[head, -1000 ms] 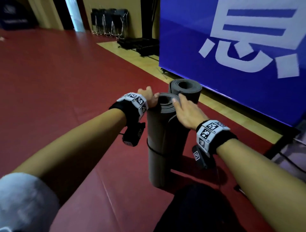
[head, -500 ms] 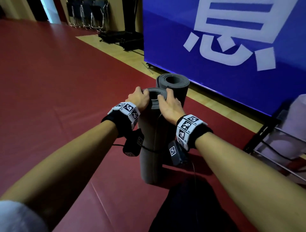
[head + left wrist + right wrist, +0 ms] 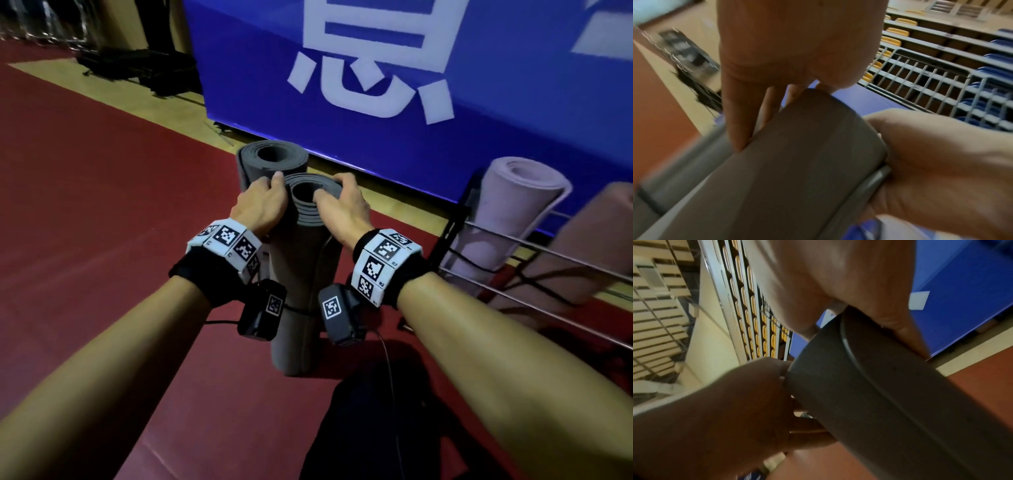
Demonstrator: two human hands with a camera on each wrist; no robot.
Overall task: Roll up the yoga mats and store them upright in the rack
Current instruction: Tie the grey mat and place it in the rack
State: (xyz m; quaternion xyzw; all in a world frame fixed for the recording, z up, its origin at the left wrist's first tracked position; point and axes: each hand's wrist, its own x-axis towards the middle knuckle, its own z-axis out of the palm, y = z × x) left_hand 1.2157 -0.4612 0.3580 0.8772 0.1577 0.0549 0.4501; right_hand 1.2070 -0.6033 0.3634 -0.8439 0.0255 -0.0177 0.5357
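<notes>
Two rolled grey yoga mats stand upright on the red floor in the head view. The near grey mat [image 3: 298, 274] is bound by a thin black strap. My left hand [image 3: 262, 205] grips its top rim from the left and my right hand [image 3: 342, 205] grips it from the right, thumb over the rim. The far grey mat [image 3: 274, 157] stands just behind, touching it. Both wrist views show the near grey mat [image 3: 797, 162] [image 3: 869, 394] held between my two hands. A metal wire rack [image 3: 513, 253] at the right holds a pale rolled mat [image 3: 507, 212] leaning upright.
A large blue banner wall [image 3: 411, 85] with white characters runs close behind the mats. A second, pinkish rolled mat [image 3: 589, 246] leans in the rack at the far right. A strip of wooden floor [image 3: 137, 99] borders the red flooring. Dark equipment [image 3: 137, 68] sits at the far left.
Both hands have closed tighter round the near mat's top, and the two mats have come to the right, nearer the rack, which now shows fully.
</notes>
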